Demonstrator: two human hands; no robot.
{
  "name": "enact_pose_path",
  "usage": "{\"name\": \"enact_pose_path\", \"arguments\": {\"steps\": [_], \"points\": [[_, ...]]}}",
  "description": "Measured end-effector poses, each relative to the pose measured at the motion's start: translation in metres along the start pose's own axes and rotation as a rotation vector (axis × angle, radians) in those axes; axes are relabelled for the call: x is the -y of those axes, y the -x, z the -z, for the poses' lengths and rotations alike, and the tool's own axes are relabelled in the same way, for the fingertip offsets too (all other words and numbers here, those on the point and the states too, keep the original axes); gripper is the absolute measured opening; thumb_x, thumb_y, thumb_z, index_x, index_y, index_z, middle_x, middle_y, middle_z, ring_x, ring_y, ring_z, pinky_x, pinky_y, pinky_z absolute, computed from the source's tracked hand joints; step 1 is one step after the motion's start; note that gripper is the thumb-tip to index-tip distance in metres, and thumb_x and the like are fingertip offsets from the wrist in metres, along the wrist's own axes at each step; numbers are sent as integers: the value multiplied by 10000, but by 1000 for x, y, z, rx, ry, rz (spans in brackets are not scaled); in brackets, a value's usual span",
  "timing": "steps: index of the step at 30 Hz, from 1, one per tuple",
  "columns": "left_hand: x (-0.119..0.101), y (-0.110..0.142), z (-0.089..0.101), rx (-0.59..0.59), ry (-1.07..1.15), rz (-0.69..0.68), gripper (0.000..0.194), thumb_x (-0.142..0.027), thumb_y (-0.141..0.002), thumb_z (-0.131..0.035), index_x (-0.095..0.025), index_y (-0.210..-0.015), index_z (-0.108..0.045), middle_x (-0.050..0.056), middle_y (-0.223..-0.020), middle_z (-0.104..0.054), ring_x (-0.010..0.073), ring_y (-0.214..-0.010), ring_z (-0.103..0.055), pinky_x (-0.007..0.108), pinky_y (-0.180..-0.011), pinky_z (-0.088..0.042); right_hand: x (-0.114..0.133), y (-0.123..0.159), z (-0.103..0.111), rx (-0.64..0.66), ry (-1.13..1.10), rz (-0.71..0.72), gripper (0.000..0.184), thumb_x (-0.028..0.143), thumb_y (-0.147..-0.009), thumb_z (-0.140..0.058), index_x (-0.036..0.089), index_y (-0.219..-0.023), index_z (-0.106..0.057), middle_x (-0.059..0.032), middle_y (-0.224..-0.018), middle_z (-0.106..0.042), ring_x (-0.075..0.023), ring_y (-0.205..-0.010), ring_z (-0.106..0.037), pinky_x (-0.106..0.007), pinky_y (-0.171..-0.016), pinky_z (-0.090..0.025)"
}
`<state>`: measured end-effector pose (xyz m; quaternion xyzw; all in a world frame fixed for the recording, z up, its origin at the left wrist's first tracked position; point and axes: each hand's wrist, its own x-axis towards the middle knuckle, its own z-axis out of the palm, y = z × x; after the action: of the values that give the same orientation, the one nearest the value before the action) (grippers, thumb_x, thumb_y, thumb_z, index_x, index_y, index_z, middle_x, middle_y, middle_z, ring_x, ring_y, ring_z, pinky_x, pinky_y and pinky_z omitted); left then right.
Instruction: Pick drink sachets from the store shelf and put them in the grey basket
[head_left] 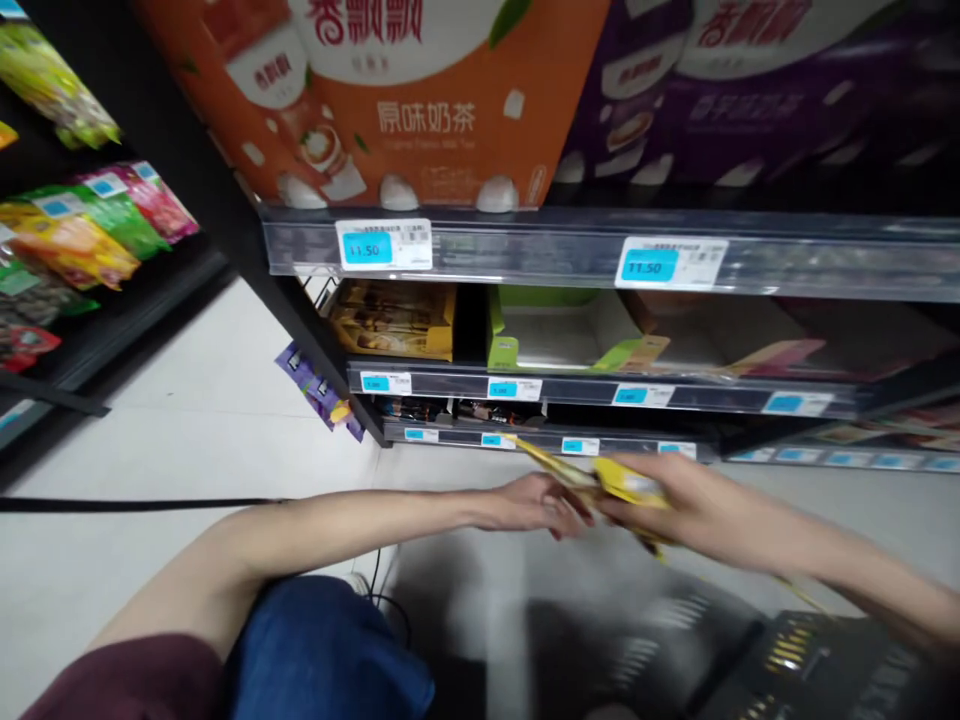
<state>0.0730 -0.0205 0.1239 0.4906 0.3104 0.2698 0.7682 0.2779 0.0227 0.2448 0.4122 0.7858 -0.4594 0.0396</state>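
My right hand (694, 505) is closed around slim yellow packets (626, 482), held low in front of the shelves. A long, thin gold packet (551, 462) sticks out of the bunch toward the upper left. My left hand (544, 503) meets the bunch from the left, its fingers curled in beneath the long packet. Blur and overlap hide what the left fingertips hold. Behind the hands, a yellow box (397, 320) of slim packets stands on the middle shelf, beside an open green-edged carton (559, 325).
Large orange (420, 120) and purple (667, 110) milk tea boxes fill the upper shelf above its price rail (525, 248). Purple packets (319, 390) hang by the black post. Bagged snacks (90, 225) line the left rack. A dark printed box or bag (817, 670) lies lower right.
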Motion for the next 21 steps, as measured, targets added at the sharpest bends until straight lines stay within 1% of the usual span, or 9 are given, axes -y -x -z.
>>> {"name": "enact_pose_path", "arguments": {"steps": [2,4,5,6,8,12,17,19,21], "points": [[1,0,6,-283,175,-25,305,-107,-531,-704,-154,-828,-650,44,-868,-666,178,-809,-591,298,-730,-480,13,-52,-13,89,-33,126,97,301,-792,-647,213,-832,-656,-25,-780,-651,-170,-709,-585,-273,-635,-463],[5,3,14,-557,301,-55,314,-59,-486,-599,-154,-784,-627,24,-833,-653,175,-805,-571,292,-744,-463,17,-98,-29,190,-99,135,109,281,-738,-657,181,-749,-615,14,-658,-571,-124,-587,-500,-238,-523,-397],[6,6,18,-641,347,-55,312,-63,-477,-557,-153,-770,-617,18,-812,-644,170,-789,-561,287,-737,-457,16,-114,-36,207,-141,107,119,271,-714,-662,174,-727,-593,31,-615,-528,-104,-540,-453,-223,-476,-358],[6,10,23,-684,384,-48,293,-81,-483,-532,-151,-756,-610,17,-788,-635,166,-771,-553,283,-723,-454,14,-126,-43,213,-187,73,132,270,-699,-664,172,-718,-577,45,-585,-492,-90,-508,-413,-213,-442,-323],[5,18,32,-690,428,-35,241,-140,-531,-524,-149,-755,-613,26,-763,-628,165,-753,-551,273,-689,-448,10,-137,-54,195,-287,29,163,293,-689,-675,171,-720,-571,56,-567,-474,-76,-479,-371,-201,-405,-286],[-5,32,48,-633,346,-60,312,-231,-637,-593,-169,-938,-647,49,-889,-677,184,-814,-602,270,-653,-451,9,-134,-62,188,-425,-4,258,393,-686,-725,161,-747,-628,17,-649,-594,-65,-462,-368,-200,-384,-290],[-15,36,60,-620,140,-70,371,-248,-676,-729,-167,-1023,-628,65,-975,-688,201,-911,-630,335,-795,-503,-3,-130,-66,164,-557,-46,322,425,-658,-777,144,-773,-668,-25,-755,-666,-48,-464,-361,-193,-398,-290],[-16,33,63,-613,98,-75,362,-308,-690,-757,-150,-989,-627,79,-1002,-687,203,-917,-637,365,-834,-513,-16,-128,-72,103,-647,-58,338,428,-656,-784,140,-796,-676,-16,-737,-650,-42,-464,-342,-192,-405,-285],[-17,28,66,-609,55,-86,362,-361,-691,-769,-130,-931,-626,93,-997,-692,203,-901,-645,382,-851,-518,-30,-125,-80,-17,-702,-121,345,422,-666,-779,144,-847,-686,14,-666,-593,-43,-465,-324,-188,-409,-279]]}}
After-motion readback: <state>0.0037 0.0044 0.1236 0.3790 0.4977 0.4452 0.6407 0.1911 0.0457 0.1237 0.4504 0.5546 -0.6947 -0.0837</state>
